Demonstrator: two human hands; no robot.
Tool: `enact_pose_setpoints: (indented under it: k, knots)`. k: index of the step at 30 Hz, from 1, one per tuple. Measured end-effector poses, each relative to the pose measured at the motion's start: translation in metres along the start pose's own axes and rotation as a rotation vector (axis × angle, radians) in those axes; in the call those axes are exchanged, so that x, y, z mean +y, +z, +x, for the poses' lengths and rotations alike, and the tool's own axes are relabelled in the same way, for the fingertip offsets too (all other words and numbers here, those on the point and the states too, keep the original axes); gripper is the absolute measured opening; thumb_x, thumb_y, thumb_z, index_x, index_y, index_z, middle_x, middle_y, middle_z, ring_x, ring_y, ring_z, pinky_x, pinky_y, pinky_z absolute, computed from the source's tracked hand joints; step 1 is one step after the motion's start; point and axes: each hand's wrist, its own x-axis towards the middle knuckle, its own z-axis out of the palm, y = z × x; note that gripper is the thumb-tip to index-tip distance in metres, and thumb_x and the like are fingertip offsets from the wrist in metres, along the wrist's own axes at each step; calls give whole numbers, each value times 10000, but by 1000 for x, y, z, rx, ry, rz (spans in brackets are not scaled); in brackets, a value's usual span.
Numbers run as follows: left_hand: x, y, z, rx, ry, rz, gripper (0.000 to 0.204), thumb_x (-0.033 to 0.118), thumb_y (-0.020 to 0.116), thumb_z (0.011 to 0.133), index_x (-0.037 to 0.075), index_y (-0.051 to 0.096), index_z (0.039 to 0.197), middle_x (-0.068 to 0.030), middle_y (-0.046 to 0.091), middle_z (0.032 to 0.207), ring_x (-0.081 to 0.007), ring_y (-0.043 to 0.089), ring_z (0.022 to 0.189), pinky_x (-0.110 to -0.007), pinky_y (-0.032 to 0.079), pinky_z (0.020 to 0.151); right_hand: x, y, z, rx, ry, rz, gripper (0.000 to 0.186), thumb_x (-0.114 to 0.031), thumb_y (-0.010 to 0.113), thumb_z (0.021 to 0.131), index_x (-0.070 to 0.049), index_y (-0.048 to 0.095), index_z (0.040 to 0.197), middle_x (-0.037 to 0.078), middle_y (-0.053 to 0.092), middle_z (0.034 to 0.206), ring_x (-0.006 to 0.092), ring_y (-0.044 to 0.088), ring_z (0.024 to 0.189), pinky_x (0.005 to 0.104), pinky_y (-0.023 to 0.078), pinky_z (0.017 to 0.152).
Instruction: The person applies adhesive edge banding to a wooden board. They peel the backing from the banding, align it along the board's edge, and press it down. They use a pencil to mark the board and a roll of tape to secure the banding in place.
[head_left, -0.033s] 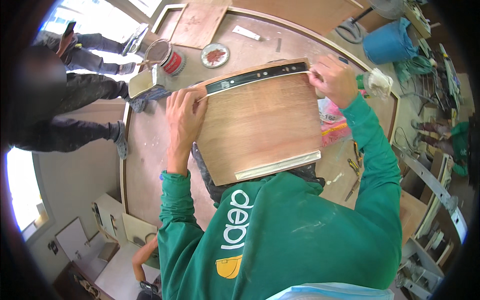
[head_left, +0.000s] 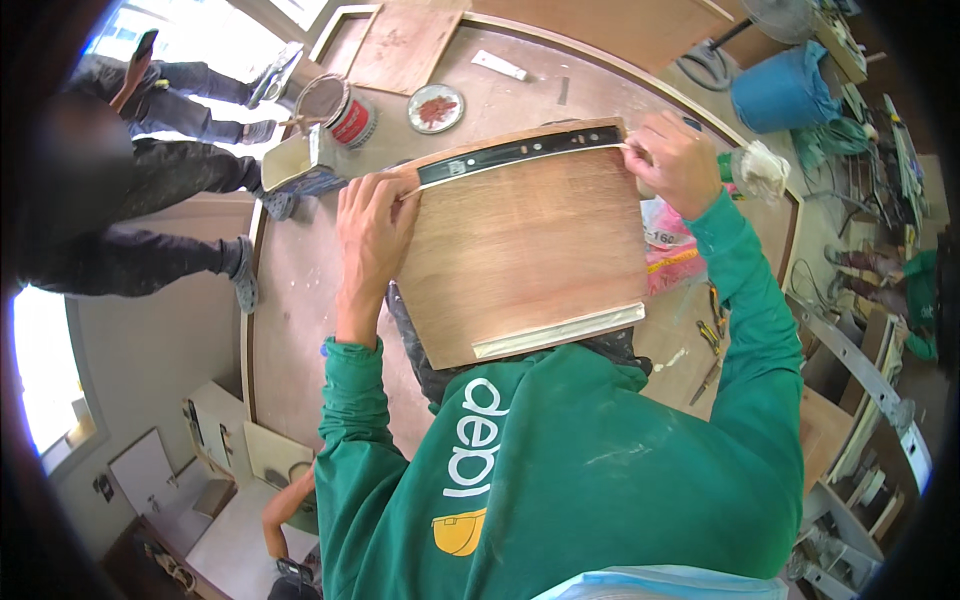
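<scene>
A flat wooden board (head_left: pixel 530 235) lies across my lap, its far edge slightly bowed in this view. Along that edge runs a black strip with holes (head_left: pixel 515 155), and a thin white strip (head_left: pixel 560 155) follows its near side. My left hand (head_left: pixel 372 225) is closed at the left end, pinching the thin white strip by the board's corner. At the opposite corner, the fingers of my right hand (head_left: pixel 680 165) are pinched on its other end. A pale, whitish strip (head_left: pixel 560 332) lies along the board's near edge. My fingertips partly hide both ends of the thin strip.
Beyond the board are a round dish of reddish material (head_left: pixel 436 108), a white tube (head_left: pixel 499 65) and a paint bucket (head_left: pixel 345 115). Right of me lie a pink bag (head_left: pixel 668 245) and hand tools (head_left: pixel 711 335). Other people stand at the left; a blue bin (head_left: pixel 780 88) stands far right.
The view has shifted slightly, so the board and both hands appear a little farther right. Both hands keep the same pinch on the thin white strip.
</scene>
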Motion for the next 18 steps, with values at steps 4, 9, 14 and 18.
enact_pose_setpoints:
  k: [4,9,14,18]
  knots:
    - [-8,-2,6,-15,50,1,152,115,804,925,78,742,1059,-64,736,1076,-305,663,1016,-431,503,933,2,3,6,21,3,27,166,-125,829,813,-81,671,788,53,639,866,267,679,823,414,562,666]
    - [-14,-14,20,-103,102,-33,147,126,795,939,68,751,1067,-66,728,1074,-302,663,1027,-430,514,941,2,1,6,-3,26,53,154,-115,829,812,-72,681,808,67,635,878,287,684,824,422,564,672]
    - [-17,-24,27,-176,62,-91,155,120,815,930,61,791,1071,-68,732,1069,-301,679,1041,-422,536,951,0,2,4,1,44,25,146,-91,826,807,-69,682,821,73,635,881,292,687,827,426,567,676]
    - [-10,-25,26,-127,0,-113,113,132,809,932,65,787,1021,-74,708,999,-293,670,980,-426,544,894,-1,1,5,12,28,27,141,-77,820,807,-65,681,822,78,643,889,296,689,830,426,570,679]
